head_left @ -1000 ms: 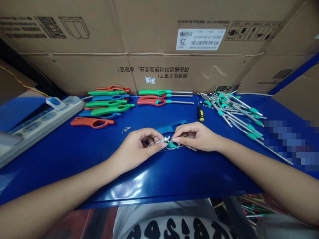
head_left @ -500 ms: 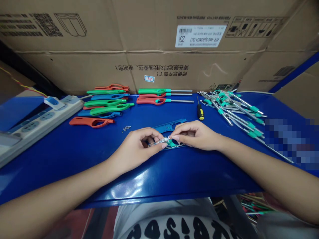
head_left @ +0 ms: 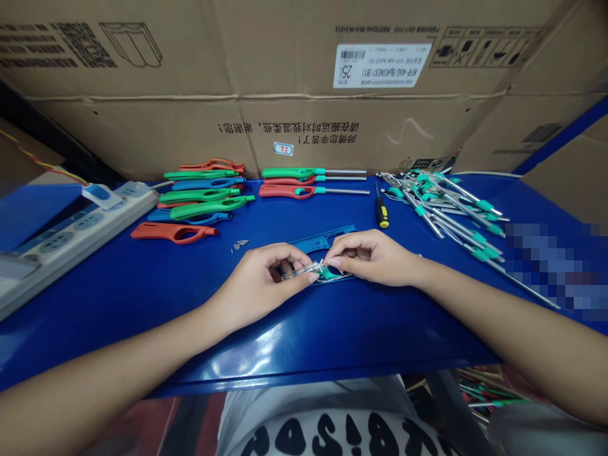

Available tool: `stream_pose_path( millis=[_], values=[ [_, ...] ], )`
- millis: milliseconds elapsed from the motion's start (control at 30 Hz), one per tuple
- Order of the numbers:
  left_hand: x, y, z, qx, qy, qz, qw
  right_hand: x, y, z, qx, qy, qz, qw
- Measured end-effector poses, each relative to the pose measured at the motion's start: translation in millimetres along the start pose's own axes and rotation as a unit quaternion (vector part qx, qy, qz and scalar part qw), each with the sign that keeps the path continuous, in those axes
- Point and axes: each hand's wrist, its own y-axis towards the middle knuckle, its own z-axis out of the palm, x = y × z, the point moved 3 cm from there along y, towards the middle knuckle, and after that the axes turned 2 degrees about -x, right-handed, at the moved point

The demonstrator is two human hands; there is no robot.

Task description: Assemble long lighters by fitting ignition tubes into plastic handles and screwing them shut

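Note:
Between thumb and fingers, my left hand (head_left: 266,275) grips a clear lighter fuel tank (head_left: 297,272) by its body, the valve end pointing right. My right hand (head_left: 368,256) is closed in a pinch at that valve end, thumb against index finger; whatever tiny part sits between them is too small to make out. Under both hands lies a blue lighter handle shell (head_left: 304,244) on the table, partly covered by them. A green trigger piece (head_left: 327,273) with thin white wire shows in the gap between my hands.
Handle shells (head_left: 175,232) in several colours are piled at left, beside small screws (head_left: 240,244). Assembled lighters (head_left: 289,190) lie at the back. A screwdriver (head_left: 382,212) and metal lighter tubes (head_left: 456,218) are on the right. A power strip (head_left: 71,237) runs along the left edge.

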Motion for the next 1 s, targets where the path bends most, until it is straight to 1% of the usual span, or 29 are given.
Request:
stream_pose_path(
  millis=[600, 800, 1000],
  values=[
    [0.6, -0.2, 0.0, -0.002, 0.011, 0.002, 1.0, 0.0, 0.0, 0.9, -0.005, -0.005, 0.011, 1.0],
    [-0.2, -0.8, -0.4, -0.003, 0.027, 0.015, 1.0, 0.3, 0.5, 1.6, 0.0, -0.02, -0.001, 1.0],
    [-2.6, -2.3, 0.7, -0.012, 0.045, 0.031, 0.998, 0.2, -0.5, 2.5, -0.001, -0.045, 0.009, 0.999]
  ],
)
